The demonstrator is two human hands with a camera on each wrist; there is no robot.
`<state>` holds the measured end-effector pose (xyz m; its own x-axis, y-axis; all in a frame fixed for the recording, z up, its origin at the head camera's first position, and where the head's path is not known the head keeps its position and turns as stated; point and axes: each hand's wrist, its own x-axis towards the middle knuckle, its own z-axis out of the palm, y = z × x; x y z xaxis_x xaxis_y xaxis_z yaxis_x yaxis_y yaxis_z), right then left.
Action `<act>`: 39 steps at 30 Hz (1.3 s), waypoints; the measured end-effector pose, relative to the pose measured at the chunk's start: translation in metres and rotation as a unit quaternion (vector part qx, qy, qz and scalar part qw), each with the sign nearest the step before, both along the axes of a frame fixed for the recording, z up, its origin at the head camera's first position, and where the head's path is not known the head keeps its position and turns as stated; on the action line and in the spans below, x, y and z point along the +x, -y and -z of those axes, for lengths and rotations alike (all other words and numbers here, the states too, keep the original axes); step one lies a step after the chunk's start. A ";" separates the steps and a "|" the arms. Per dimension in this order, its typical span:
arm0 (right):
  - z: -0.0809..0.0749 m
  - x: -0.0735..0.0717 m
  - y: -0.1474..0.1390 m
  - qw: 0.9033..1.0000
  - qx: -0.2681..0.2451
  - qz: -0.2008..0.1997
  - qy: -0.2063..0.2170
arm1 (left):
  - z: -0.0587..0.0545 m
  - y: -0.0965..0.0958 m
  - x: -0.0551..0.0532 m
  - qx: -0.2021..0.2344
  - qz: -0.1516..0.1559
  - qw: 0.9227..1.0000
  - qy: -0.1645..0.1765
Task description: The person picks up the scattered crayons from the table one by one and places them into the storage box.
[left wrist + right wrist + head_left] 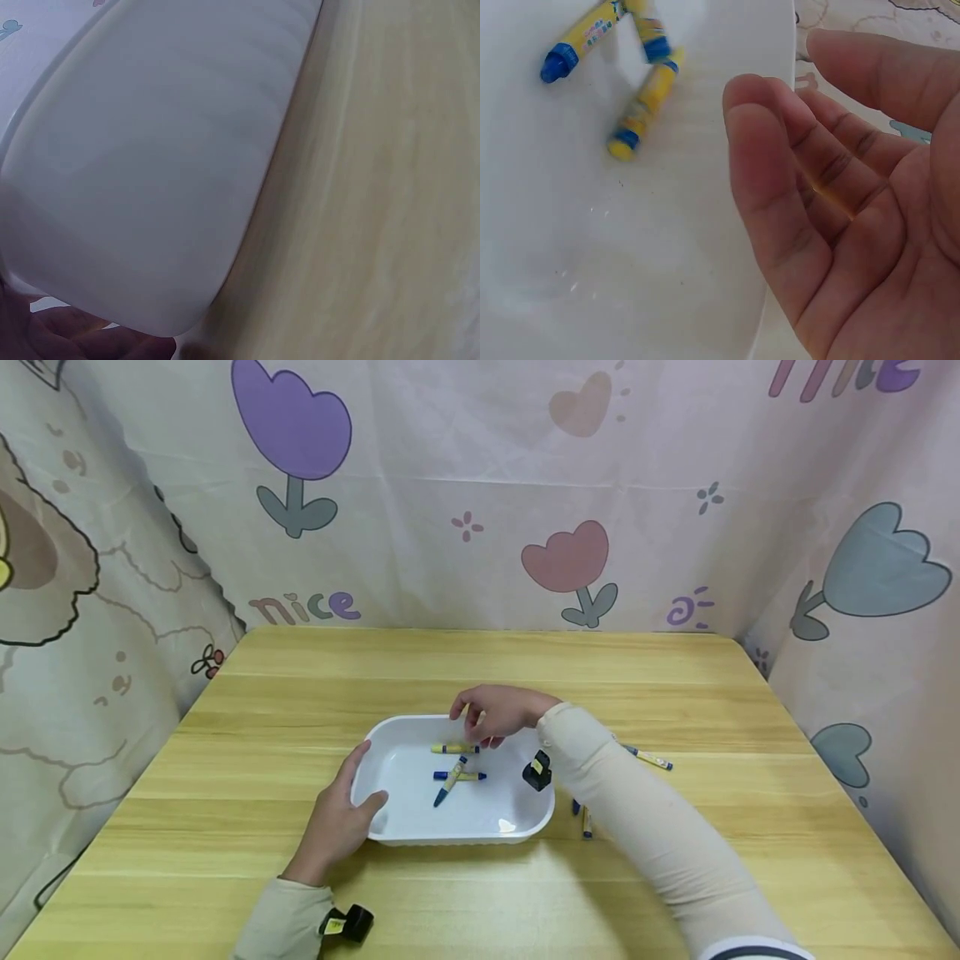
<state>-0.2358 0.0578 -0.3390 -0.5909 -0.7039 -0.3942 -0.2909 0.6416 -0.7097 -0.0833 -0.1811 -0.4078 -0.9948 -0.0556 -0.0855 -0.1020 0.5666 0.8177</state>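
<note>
A white tray [405, 822] stands on the table. My left hand [337, 822] grips its left end, thumb over the rim; in the left wrist view the fingers [112, 341] lie against the outside of the tray wall [150, 165]. Above the tray's far side hovers my right hand [502, 712], thumb apart from the bent fingers and nothing between them. Below it in the tray lies a yellow crayon [454, 749], blurred in the right wrist view. Nearer the front, a dark blue crayon [448, 785] crosses a blue crayon [472, 776].
To the right of the tray, a crayon [651, 758] lies on the wooden table [465, 902], partly behind the right sleeve. Two more crayons, one of them a crayon [587, 823] near the tray's front right corner, lie beside the forearm. A printed curtain [420, 527] hangs behind.
</note>
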 end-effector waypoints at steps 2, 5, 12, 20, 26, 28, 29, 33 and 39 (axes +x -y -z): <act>-0.001 -0.001 -0.003 1.000 0.001 0.003 -0.002 | 0.000 0.000 0.000 0.001 0.001 1.000 0.000; -0.003 -0.002 -0.008 1.000 -0.001 0.013 -0.001 | 0.000 0.000 0.000 0.003 0.001 1.000 0.002; -0.007 -0.008 -0.023 1.000 0.000 0.025 -0.011 | -0.002 0.000 0.000 0.003 0.000 1.000 0.001; -0.011 -0.011 -0.043 0.999 -0.002 0.040 -0.012 | -0.002 0.001 0.000 0.001 -0.002 1.000 0.003; -0.010 -0.014 -0.060 0.998 -0.003 0.057 -0.012 | -0.001 0.001 0.001 0.000 -0.002 1.000 0.002; -0.010 -0.014 -0.067 0.998 -0.009 0.067 -0.004 | -0.001 0.001 0.001 0.000 -0.002 1.000 0.002; -0.009 -0.014 -0.071 0.997 -0.012 0.071 -0.002 | -0.001 0.001 0.001 0.001 -0.002 1.000 0.002; -0.007 -0.016 -0.087 0.996 -0.020 0.087 0.005 | -0.001 0.000 0.001 0.001 -0.001 1.000 0.002; -0.004 -0.018 -0.112 0.994 -0.024 0.106 0.008 | -0.001 0.000 0.001 0.001 -0.001 1.000 0.003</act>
